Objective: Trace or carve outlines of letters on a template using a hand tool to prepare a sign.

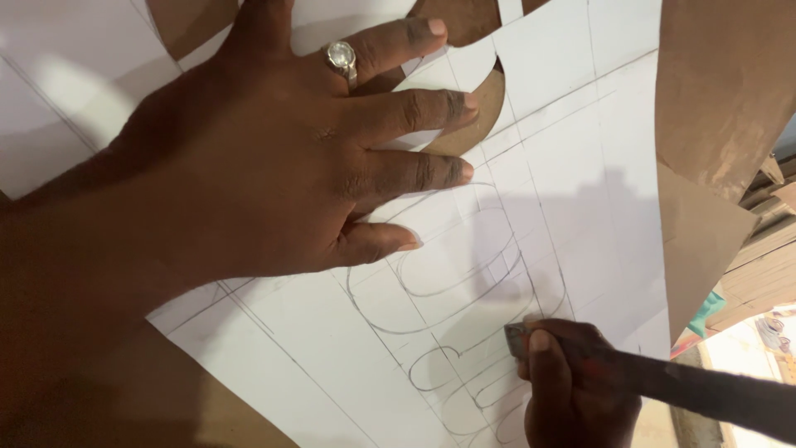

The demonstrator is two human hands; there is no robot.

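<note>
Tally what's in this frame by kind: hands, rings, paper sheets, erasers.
hands: 2, left hand and right hand
ring: 1
white paper sheet: 1
eraser: 1
Total: 5

Left hand point(274, 158) lies flat on the white sheet point(580, 191), fingers spread, a ring point(341, 56) on one of them. Right hand point(572, 390) pinches a small grey eraser point(516, 338) against the pencilled curved outlines point(464, 282). Brown board point(721, 83) shows beneath the sheet's cut edges.
</note>
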